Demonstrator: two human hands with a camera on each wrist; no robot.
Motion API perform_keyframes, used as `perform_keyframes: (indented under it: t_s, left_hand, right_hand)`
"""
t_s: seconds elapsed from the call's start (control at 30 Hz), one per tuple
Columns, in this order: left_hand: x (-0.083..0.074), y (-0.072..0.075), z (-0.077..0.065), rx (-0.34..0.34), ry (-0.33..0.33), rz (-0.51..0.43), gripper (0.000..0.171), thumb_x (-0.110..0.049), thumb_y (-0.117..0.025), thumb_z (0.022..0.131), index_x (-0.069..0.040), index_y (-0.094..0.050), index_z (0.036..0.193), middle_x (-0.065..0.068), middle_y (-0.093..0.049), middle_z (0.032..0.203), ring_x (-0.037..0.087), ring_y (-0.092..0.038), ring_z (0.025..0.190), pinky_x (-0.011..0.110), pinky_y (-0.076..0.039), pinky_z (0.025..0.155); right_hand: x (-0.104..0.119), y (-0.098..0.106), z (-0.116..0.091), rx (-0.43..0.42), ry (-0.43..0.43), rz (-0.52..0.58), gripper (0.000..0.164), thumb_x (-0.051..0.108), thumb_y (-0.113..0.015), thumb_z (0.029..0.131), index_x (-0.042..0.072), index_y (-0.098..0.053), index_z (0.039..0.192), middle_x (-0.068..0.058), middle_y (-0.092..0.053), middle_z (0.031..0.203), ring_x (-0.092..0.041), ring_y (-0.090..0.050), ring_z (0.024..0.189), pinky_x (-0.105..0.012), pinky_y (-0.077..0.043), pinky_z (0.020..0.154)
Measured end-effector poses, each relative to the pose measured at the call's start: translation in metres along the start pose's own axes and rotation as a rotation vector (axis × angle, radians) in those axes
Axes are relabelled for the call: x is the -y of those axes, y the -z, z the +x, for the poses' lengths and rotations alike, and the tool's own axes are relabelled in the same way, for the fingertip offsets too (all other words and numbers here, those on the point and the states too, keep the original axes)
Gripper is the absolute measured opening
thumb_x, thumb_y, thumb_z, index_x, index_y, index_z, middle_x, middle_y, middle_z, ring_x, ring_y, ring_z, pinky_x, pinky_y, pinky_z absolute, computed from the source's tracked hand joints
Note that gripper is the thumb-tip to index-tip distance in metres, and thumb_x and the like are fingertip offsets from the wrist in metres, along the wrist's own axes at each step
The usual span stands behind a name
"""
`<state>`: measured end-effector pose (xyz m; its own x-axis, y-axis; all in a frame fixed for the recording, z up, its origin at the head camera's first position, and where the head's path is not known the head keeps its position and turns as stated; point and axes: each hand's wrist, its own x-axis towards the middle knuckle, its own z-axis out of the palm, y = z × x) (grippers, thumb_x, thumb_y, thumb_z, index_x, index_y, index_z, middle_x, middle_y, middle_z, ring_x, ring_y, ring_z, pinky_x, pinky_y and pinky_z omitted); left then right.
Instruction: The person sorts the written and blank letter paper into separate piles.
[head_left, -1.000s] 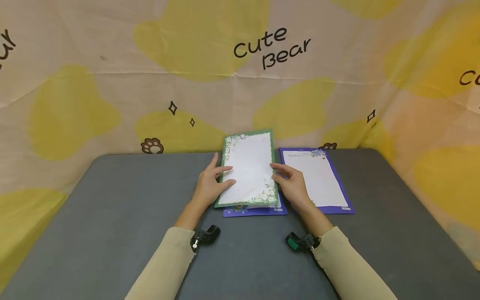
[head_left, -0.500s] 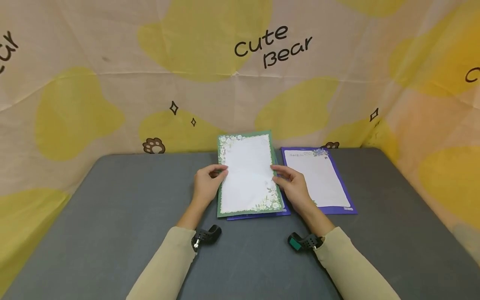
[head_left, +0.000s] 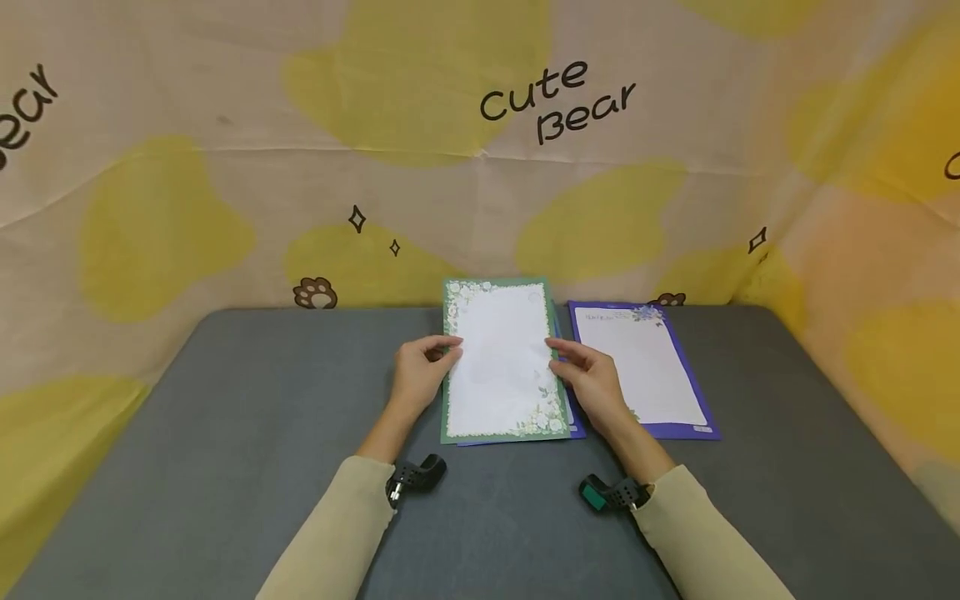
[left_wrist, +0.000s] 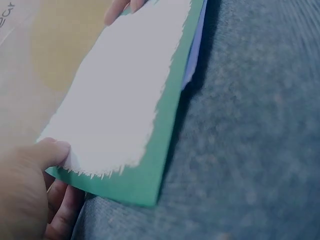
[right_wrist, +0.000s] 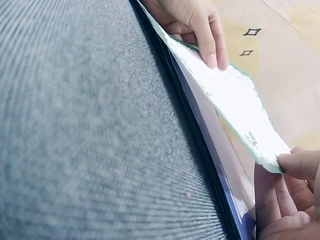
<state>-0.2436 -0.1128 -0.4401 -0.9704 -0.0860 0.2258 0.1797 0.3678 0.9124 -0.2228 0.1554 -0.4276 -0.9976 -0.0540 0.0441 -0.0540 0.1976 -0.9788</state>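
Note:
A sheet of floral-bordered paper (head_left: pixel 498 358) with a green edge is held by both hands above a purple-edged sheet (head_left: pixel 577 429) that mostly hides beneath it. The left hand (head_left: pixel 420 373) pinches its left edge, thumb on top and fingers underneath, as the left wrist view shows. On the opposite edge, the right hand (head_left: pixel 592 383) pinches the paper between thumb and fingers. In the right wrist view, a gap shows between the green-edged paper (right_wrist: pixel 235 102) and the purple-edged sheet (right_wrist: pixel 227 160) lying below.
Another purple-edged sheet (head_left: pixel 641 367) with blue flowers at its top lies to the right, partly behind the right hand. All rest on a grey table (head_left: pixel 300 400). A yellow patterned cloth (head_left: pixel 420 192) hangs at the table's back edge.
The left hand's spread fingers have closed into a pinch on the paper's left edge. The green-edged paper has come slightly nearer, covering more of the purple sheet beneath. The right hand keeps its hold.

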Motion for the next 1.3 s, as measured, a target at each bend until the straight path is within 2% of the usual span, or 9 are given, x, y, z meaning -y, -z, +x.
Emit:
perform_keyframes:
  t_s: [0.33, 0.43, 0.67, 0.87, 1.07, 1.3]
  left_hand:
    - [-0.0008, 0.0015, -0.0011, 0.009, 0.015, 0.014, 0.017, -0.013, -0.075, 0.092, -0.009, -0.080, 0.107, 0.015, -0.077, 0.104, 0.011, -0.061, 0.073, 0.022, -0.048, 0.060]
    - [-0.0017, 0.0004, -0.0011, 0.014, 0.014, 0.015, 0.017, -0.013, -0.075, 0.092, -0.009, -0.080, 0.107, 0.015, -0.077, 0.102, 0.011, -0.060, 0.072, 0.022, -0.047, 0.060]
    - [-0.0015, -0.0015, -0.0007, 0.012, 0.024, 0.016, 0.017, -0.013, -0.076, 0.091, -0.008, -0.080, 0.106, 0.016, -0.076, 0.098, 0.012, -0.056, 0.070, 0.022, -0.044, 0.059]
    - [-0.0039, 0.0010, 0.0004, 0.003, 0.025, 0.020, 0.016, -0.013, -0.075, 0.092, -0.009, -0.080, 0.106, 0.015, -0.074, 0.093, 0.014, -0.052, 0.065, 0.022, -0.041, 0.056]
    - [-0.0039, 0.0014, 0.0018, 0.007, 0.012, 0.022, 0.015, -0.015, -0.073, 0.094, -0.009, -0.080, 0.106, 0.013, -0.077, 0.097, 0.013, -0.058, 0.070, 0.022, -0.044, 0.059]
    - [-0.0045, 0.0021, 0.0002, 0.022, 0.034, -0.005, 0.018, -0.011, -0.067, 0.096, -0.008, -0.080, 0.108, 0.015, -0.076, 0.102, 0.012, -0.056, 0.070, 0.021, -0.043, 0.060]
  right_hand:
    - [-0.0014, -0.0028, 0.0005, -0.002, 0.022, -0.017, 0.038, 0.005, -0.064, 0.097, 0.006, -0.066, 0.134, -0.015, -0.063, 0.140, -0.002, -0.057, 0.111, -0.017, -0.053, 0.076]
    - [-0.0025, -0.0019, -0.0001, -0.007, 0.024, -0.020, 0.037, 0.005, -0.064, 0.097, 0.005, -0.066, 0.134, -0.016, -0.064, 0.139, -0.005, -0.057, 0.111, -0.017, -0.053, 0.075]
    - [-0.0058, -0.0001, 0.0008, 0.008, 0.039, -0.032, 0.036, 0.003, -0.063, 0.097, 0.003, -0.066, 0.133, -0.017, -0.063, 0.140, -0.024, -0.057, 0.123, -0.014, -0.053, 0.077]
    - [-0.0054, -0.0009, 0.0031, 0.023, 0.074, -0.049, 0.037, 0.004, -0.063, 0.097, 0.002, -0.065, 0.134, -0.018, -0.062, 0.140, -0.019, -0.059, 0.121, -0.013, -0.053, 0.077]
    - [-0.0049, 0.0004, 0.0025, 0.014, 0.070, -0.060, 0.036, 0.005, -0.064, 0.097, 0.003, -0.066, 0.133, -0.018, -0.063, 0.139, -0.019, -0.061, 0.119, -0.012, -0.052, 0.077]
    - [-0.0080, 0.0003, 0.0019, 0.017, 0.067, -0.053, 0.036, 0.005, -0.064, 0.097, 0.002, -0.066, 0.133, -0.019, -0.063, 0.138, -0.004, -0.065, 0.104, -0.012, -0.052, 0.076]
